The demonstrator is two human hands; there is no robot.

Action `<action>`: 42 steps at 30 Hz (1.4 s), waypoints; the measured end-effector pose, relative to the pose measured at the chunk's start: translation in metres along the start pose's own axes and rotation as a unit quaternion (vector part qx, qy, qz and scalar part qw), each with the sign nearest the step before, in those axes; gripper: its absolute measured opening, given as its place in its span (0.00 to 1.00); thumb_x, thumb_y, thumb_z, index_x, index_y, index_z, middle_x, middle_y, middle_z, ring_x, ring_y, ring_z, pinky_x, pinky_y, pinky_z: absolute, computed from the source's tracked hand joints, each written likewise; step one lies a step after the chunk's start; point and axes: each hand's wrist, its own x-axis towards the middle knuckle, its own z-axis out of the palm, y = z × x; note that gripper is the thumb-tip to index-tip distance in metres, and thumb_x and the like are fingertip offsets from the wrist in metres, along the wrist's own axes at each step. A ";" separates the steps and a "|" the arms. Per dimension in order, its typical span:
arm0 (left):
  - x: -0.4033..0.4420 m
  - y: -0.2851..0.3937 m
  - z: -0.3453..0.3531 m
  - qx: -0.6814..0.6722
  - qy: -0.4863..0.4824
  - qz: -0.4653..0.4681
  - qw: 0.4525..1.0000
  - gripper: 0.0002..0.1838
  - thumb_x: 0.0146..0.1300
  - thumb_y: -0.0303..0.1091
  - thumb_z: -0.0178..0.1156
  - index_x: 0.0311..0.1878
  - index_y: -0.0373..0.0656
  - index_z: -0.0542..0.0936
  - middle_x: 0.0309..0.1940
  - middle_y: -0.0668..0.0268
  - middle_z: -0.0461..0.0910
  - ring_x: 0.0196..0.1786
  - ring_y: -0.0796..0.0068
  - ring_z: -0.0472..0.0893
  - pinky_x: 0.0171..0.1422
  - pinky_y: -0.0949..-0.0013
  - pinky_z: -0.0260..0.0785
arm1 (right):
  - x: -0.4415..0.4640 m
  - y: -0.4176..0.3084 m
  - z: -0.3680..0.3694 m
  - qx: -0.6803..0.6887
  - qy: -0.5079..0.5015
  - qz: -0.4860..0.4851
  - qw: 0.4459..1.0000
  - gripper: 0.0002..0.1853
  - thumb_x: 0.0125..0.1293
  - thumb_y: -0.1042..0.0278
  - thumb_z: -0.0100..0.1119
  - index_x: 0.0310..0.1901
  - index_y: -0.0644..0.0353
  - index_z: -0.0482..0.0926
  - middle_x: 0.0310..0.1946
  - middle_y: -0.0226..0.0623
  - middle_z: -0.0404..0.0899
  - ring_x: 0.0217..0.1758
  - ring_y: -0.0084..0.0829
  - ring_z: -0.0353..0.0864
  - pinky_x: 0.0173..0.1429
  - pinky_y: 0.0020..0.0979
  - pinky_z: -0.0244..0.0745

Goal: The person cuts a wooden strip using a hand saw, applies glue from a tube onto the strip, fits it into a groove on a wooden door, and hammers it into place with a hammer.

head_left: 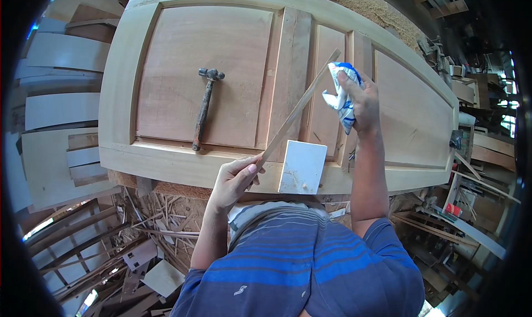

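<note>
My left hand (238, 178) is closed round the lower end of a thin wooden strip (299, 107), which slants up and to the right over the door. In my right hand (361, 98) is a crumpled white and blue plastic packet (344, 95), close to the strip's upper end; whether they touch I cannot tell. Beneath both hands lies a panelled wooden door (282, 68). A ball-peen hammer (205, 106) rests on its left panel. Near my left hand, a white rectangular board (303, 167) with some debris on it lies at the door's near edge.
Stacked boards (66, 109) stand along the left side. Wood scraps and offcuts (166, 217) litter the floor below the door. Sawdust (360, 7) lies beyond the far edge. More timber (493, 151) is piled at the right.
</note>
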 end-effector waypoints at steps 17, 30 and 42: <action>0.032 0.018 0.019 -0.058 -0.006 0.009 0.998 0.25 0.83 0.39 0.63 0.73 0.30 0.83 0.48 0.60 0.90 0.41 0.75 0.86 0.44 0.73 0.73 | -0.032 0.010 0.040 -0.002 -0.055 0.036 0.998 0.15 0.76 0.58 0.77 0.51 0.62 0.90 0.37 0.30 0.89 0.37 0.18 0.86 0.42 0.25 0.81; 0.060 0.036 0.025 -0.085 -0.003 0.058 0.995 0.26 0.83 0.35 0.58 0.76 0.29 0.80 0.51 0.59 0.90 0.43 0.74 0.88 0.46 0.71 0.78 | -0.071 0.020 0.067 -0.026 -0.126 0.082 0.988 0.15 0.76 0.62 0.77 0.54 0.64 0.91 0.38 0.31 0.91 0.38 0.18 0.86 0.45 0.26 0.81; 0.087 0.049 0.029 -0.144 0.030 0.097 0.984 0.25 0.84 0.33 0.56 0.77 0.29 0.79 0.52 0.58 0.90 0.51 0.75 0.87 0.59 0.69 0.80 | -0.100 0.038 0.082 -0.071 -0.189 0.108 0.974 0.18 0.74 0.58 0.79 0.55 0.63 0.91 0.42 0.34 0.92 0.44 0.22 0.89 0.52 0.30 0.84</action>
